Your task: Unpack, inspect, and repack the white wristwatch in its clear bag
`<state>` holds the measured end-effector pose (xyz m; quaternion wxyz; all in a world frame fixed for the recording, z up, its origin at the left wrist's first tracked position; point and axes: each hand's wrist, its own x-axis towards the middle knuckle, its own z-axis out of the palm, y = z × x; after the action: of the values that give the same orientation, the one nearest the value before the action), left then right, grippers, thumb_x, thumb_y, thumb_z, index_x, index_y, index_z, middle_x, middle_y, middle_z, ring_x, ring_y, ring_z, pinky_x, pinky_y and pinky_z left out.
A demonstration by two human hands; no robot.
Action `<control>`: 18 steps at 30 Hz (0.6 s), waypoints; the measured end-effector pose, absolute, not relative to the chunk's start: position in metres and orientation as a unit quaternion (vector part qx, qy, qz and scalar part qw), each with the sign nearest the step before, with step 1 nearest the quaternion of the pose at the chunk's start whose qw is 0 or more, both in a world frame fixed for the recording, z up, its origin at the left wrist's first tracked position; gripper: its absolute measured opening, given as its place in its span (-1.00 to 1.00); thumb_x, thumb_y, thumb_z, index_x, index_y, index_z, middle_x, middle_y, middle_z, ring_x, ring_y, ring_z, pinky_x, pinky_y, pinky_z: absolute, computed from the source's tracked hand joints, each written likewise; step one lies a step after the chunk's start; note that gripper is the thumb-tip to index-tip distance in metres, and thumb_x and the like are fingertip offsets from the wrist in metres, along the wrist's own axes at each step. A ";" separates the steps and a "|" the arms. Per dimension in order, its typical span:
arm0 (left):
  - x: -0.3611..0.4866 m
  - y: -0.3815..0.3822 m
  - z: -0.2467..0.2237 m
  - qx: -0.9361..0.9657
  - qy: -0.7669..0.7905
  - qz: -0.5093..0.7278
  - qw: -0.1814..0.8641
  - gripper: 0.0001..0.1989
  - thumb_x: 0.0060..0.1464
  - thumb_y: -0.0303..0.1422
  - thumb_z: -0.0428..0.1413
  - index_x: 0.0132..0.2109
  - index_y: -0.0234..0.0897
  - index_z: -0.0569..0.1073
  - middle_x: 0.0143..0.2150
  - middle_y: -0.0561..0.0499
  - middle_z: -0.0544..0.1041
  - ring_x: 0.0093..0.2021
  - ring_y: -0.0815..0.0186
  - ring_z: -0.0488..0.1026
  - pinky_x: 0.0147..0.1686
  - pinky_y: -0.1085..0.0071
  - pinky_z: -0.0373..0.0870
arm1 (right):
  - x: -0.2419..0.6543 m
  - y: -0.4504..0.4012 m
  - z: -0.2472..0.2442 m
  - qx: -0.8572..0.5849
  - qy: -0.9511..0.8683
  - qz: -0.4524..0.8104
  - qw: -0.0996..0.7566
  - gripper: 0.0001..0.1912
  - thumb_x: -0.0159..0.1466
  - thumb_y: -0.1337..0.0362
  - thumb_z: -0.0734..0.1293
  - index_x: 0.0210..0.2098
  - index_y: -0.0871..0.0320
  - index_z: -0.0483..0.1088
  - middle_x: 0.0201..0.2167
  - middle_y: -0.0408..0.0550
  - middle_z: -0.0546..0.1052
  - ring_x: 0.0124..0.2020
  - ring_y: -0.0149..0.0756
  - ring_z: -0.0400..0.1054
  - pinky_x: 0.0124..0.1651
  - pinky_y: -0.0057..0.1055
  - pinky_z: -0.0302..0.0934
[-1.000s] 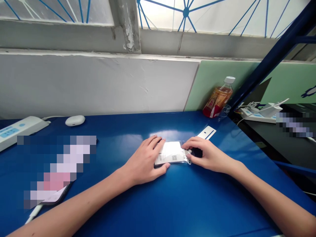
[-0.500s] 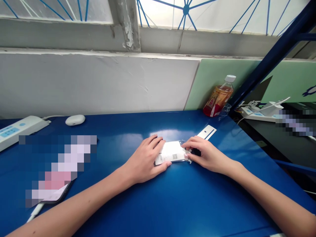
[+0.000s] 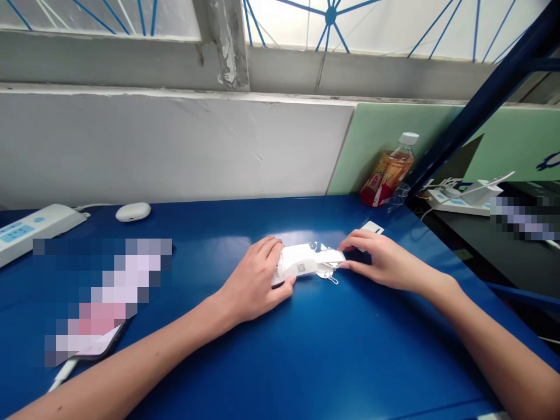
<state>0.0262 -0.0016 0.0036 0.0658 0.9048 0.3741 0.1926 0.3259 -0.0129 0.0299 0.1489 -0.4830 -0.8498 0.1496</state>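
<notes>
A small white packet (image 3: pixel 300 261) with printed labels lies on the blue table, and my left hand (image 3: pixel 258 277) grips its left end, thumb at the near edge. My right hand (image 3: pixel 371 256) pinches a white piece (image 3: pixel 332 258) at the packet's right end between thumb and fingers. A short ball chain (image 3: pixel 332 280) hangs out below that piece. Behind my right hand a white card (image 3: pixel 373 227) is partly covered by the fingers.
On the blue table (image 3: pixel 280 361) a phone (image 3: pixel 100 344) with a white cable lies at left, near a power strip (image 3: pixel 52 219) and a white earbud case (image 3: pixel 133 212). A drink bottle (image 3: pixel 387 178) leans at the back right, beside a blue metal post (image 3: pixel 472 111).
My right hand has moved slightly right and up, drawing the white piece out of the packet's right end. The ball chain now shows, and more of the card is covered.
</notes>
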 end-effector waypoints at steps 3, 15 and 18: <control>0.025 -0.001 0.005 0.911 0.355 0.192 0.080 -0.52 0.20 -0.21 0.06 0.17 -0.42 0.31 0.18 -0.32 0.40 0.25 -0.09 0.28 0.20 -0.04 0.28 | 0.317 -0.016 0.025 -0.454 -0.858 0.162 0.178 -0.66 0.31 0.11 0.35 0.04 0.08 0.41 0.03 0.10 0.46 0.04 -0.06 0.38 0.06 -0.12 0.33; 0.026 -0.001 0.008 0.911 0.341 0.209 0.094 -0.57 0.13 -0.14 0.15 0.07 -0.29 0.38 0.08 -0.22 0.48 0.11 -0.04 0.40 0.11 0.02 0.35 | 0.307 -0.020 0.025 -0.402 -0.889 0.087 0.203 -0.75 0.39 0.26 0.22 0.02 0.10 0.38 0.02 0.14 0.51 0.00 -0.05 0.42 0.01 -0.10 0.36; 0.026 -0.001 0.010 0.899 0.369 0.216 0.099 -0.59 0.18 -0.12 0.11 0.05 -0.30 0.38 0.04 -0.21 0.49 0.07 -0.02 0.41 0.06 0.04 0.39 | 0.314 -0.018 0.031 -0.446 -0.869 0.055 0.207 -0.75 0.42 0.25 0.17 0.04 0.12 0.33 -0.02 0.14 0.53 -0.07 -0.05 0.44 -0.07 -0.11 0.36</control>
<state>0.0264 -0.0011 0.0097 0.0987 0.8988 0.3685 0.2157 0.3143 -0.0175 0.0306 0.2067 -0.4465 -0.8689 0.0549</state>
